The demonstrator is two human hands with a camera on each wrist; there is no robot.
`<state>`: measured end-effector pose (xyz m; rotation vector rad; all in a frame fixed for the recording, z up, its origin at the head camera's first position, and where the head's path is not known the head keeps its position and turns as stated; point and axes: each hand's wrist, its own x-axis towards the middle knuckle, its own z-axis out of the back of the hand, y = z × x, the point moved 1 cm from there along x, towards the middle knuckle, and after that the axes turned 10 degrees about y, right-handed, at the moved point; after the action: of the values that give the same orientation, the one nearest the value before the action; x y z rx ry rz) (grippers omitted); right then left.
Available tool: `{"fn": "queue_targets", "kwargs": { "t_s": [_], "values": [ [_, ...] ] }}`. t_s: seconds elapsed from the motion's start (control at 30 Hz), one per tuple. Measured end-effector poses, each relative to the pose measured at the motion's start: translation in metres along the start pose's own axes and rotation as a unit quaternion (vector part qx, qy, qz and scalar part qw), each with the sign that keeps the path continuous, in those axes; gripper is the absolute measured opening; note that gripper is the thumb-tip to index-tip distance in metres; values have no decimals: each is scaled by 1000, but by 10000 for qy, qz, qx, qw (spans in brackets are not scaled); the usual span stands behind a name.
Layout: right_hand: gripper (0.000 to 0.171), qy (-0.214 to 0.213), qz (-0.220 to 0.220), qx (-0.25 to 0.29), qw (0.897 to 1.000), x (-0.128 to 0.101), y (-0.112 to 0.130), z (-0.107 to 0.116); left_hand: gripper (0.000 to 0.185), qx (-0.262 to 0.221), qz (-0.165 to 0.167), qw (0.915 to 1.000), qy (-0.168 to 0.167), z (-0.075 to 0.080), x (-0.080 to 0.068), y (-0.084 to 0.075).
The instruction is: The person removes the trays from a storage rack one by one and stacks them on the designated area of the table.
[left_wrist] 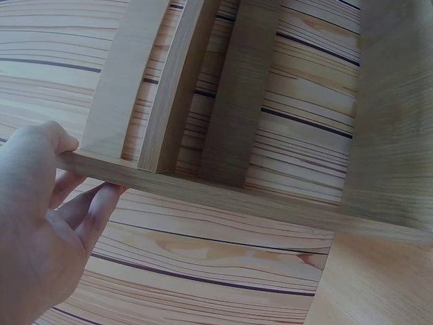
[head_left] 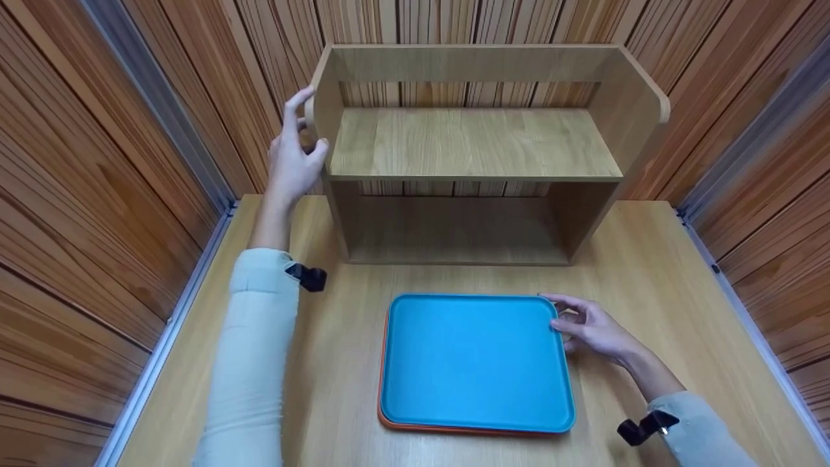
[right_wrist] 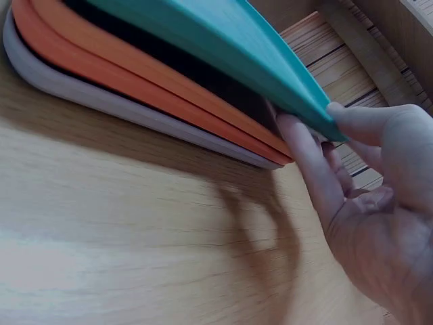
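Note:
A stack of trays lies on the desk [head_left: 648,272] in front of me: a blue tray [head_left: 476,360] on top, an orange tray [head_left: 384,389] under it. The right wrist view also shows a pale grey tray [right_wrist: 101,101] at the bottom. My right hand [head_left: 593,327] pinches the blue tray [right_wrist: 223,40] at its far right corner, thumb on top and fingers [right_wrist: 304,162] underneath, with that corner raised off the orange tray [right_wrist: 149,81]. My left hand [head_left: 295,152] grips the left side panel of a wooden shelf unit [head_left: 473,143], with the thumb [left_wrist: 40,139] over the panel's edge [left_wrist: 203,186].
The shelf unit stands at the back of the desk against a wall of wooden slats [head_left: 97,162]. Its upper board and lower bay hold nothing. Slatted walls with metal rails [head_left: 168,324] close in on both sides. Black clips [head_left: 310,277] sit on both sleeves.

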<state>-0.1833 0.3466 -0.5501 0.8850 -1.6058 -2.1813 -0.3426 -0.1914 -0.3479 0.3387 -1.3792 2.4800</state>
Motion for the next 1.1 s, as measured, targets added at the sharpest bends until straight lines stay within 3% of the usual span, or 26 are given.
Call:
{"fn": "queue_targets", "kwargs": {
  "t_s": [0.23,0.73,1.1],
  "values": [
    [62,-2,107,-660,9978,6,-3,-5,73,217,-125,9997,-73,-1,-2,1],
    [64,171,-107,-590,9981,4,-10,-8,74,134,-3,9999,-71,-5,-1,0],
    [64,310,87,-1235,9918,6,7,4,74,251,-210,9973,-664,-18,2,-1]
  ]
}}
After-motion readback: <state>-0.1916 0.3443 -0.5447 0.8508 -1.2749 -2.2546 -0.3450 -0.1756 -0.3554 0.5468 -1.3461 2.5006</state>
